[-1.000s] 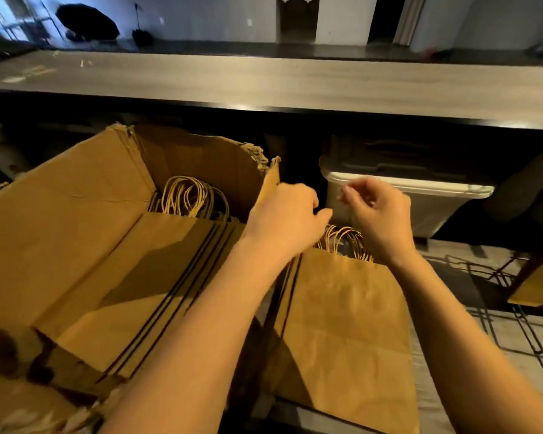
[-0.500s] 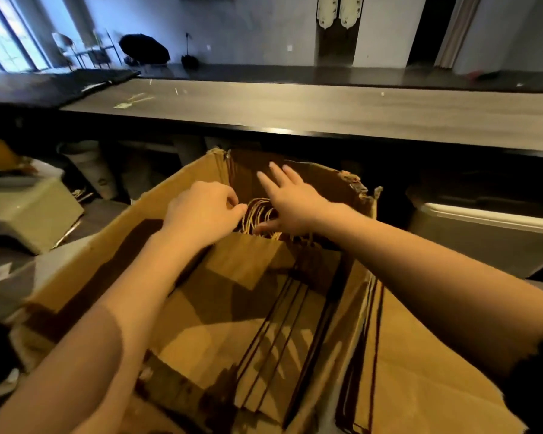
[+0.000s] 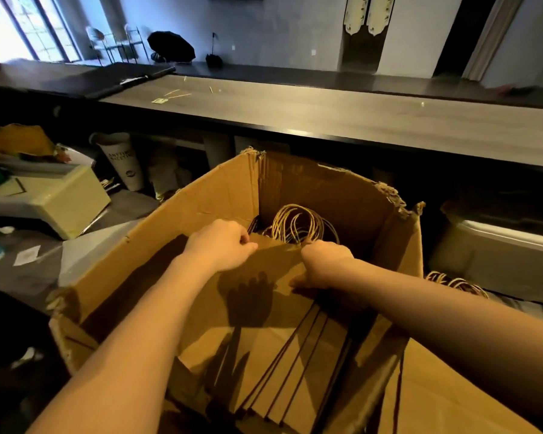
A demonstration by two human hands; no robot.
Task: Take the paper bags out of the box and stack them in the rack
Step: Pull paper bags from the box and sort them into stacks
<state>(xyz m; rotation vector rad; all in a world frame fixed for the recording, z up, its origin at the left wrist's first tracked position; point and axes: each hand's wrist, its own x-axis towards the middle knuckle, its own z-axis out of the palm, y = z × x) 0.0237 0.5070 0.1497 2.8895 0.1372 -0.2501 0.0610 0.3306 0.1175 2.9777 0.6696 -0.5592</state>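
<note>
A person's two bare arms reach into an open cardboard box point(image 3: 201, 208) standing below a long wooden bench point(image 3: 358, 120). The left grip point(image 3: 223, 245) is clenched on the top edge of the uppermost paper bag point(image 3: 273, 264), pinching it between thumb and curled fingers. The right grip point(image 3: 325, 264) grasps the same edge just beside it, its fingers folded over the edge and mostly hidden. That bag lies flat on a stack of folded brown bags point(image 3: 295, 371) inside the box, their twisted handles point(image 3: 298, 227) looped together at the far end. A second pile of bags point(image 3: 452, 396) lies outside the box to the right, near a pale bin point(image 3: 499, 245). A stack of white paper cups point(image 3: 123, 164) stands under the bench at left.
</note>
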